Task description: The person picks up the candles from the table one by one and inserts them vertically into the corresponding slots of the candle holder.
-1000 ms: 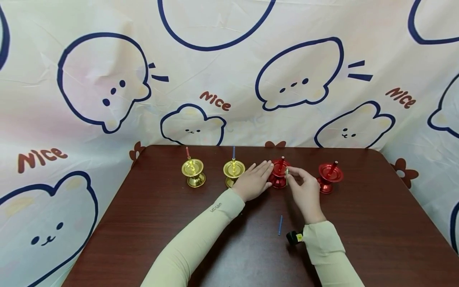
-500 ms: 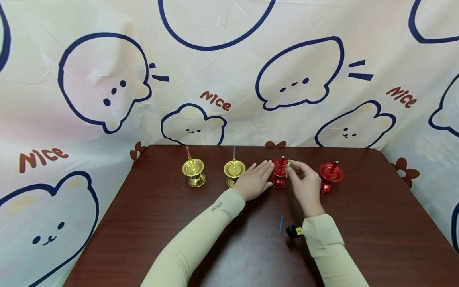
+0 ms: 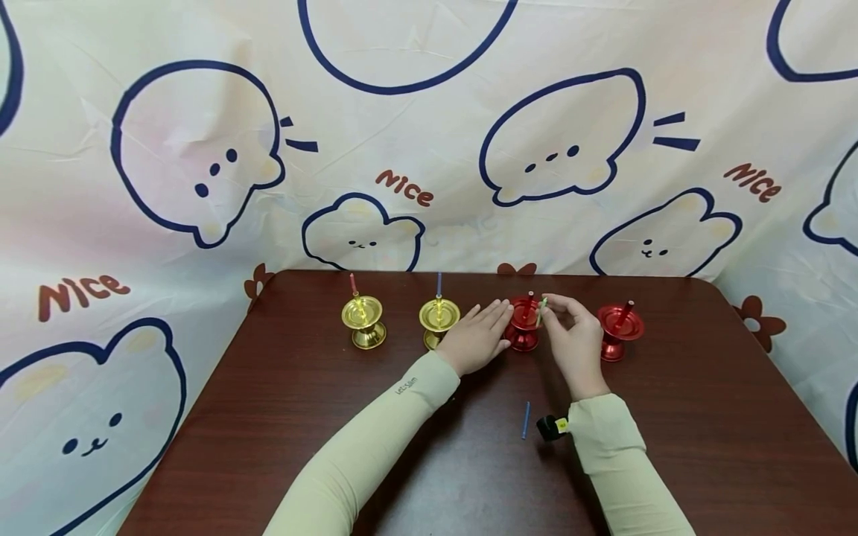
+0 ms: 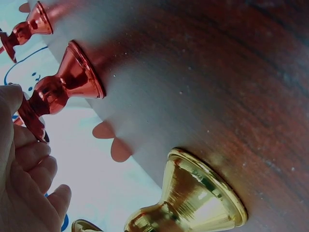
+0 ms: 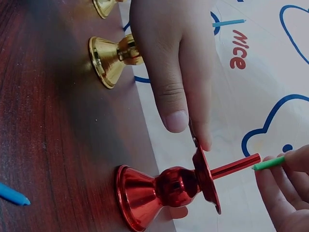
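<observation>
My left hand (image 3: 474,339) pinches the dish rim of the nearer red candle holder (image 5: 176,186), thumb on one side and fingertips on the other. That holder stands upright on its flared foot, with a thin red tube (image 5: 236,166) rising from the dish. Between thumb and fingers, my right hand (image 3: 578,346) holds a thin green candle (image 5: 269,163). In the right wrist view the candle's free end is right by the tube's tip, and the candle is tilted in the head view. Part of the red dish is hidden behind my left fingers.
A second red holder (image 3: 611,344) stands to the right. Leftward are two gold holders, one with a red candle (image 3: 353,284), the other with a blue candle (image 3: 439,286). Another blue candle (image 3: 526,420) lies on the brown table (image 3: 281,432). A printed cloth (image 3: 456,149) hangs behind.
My right hand has shifted slightly to the right, and the green candle in it has gone from upright to tilted. My left hand stays at the red holder's rim.
</observation>
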The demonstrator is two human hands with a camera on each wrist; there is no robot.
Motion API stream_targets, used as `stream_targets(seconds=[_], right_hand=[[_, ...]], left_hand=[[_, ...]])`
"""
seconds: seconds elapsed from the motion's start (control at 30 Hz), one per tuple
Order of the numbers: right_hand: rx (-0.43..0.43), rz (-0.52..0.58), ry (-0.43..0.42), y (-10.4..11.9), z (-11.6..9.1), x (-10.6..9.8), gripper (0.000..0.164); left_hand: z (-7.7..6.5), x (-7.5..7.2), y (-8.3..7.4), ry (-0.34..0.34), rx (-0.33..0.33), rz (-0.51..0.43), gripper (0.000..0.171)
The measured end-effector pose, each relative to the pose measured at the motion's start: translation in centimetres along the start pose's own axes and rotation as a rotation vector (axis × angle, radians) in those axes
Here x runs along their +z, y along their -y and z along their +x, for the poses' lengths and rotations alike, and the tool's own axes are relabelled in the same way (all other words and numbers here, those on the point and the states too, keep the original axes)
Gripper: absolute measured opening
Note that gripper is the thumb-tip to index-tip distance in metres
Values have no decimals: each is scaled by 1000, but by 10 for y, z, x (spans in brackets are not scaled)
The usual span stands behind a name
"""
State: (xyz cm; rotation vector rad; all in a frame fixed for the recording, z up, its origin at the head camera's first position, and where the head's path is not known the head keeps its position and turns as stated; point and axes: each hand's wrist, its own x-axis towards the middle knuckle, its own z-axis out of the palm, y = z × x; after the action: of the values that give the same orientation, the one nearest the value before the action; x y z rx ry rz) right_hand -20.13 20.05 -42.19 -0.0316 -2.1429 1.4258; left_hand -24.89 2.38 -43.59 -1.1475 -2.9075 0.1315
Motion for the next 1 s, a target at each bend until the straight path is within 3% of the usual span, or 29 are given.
stream_targets(seconds=[1.0], right_hand=[[-14, 61, -13, 8, 20, 1, 24]], left_hand=[[-1, 1, -1, -3, 6, -5, 64]])
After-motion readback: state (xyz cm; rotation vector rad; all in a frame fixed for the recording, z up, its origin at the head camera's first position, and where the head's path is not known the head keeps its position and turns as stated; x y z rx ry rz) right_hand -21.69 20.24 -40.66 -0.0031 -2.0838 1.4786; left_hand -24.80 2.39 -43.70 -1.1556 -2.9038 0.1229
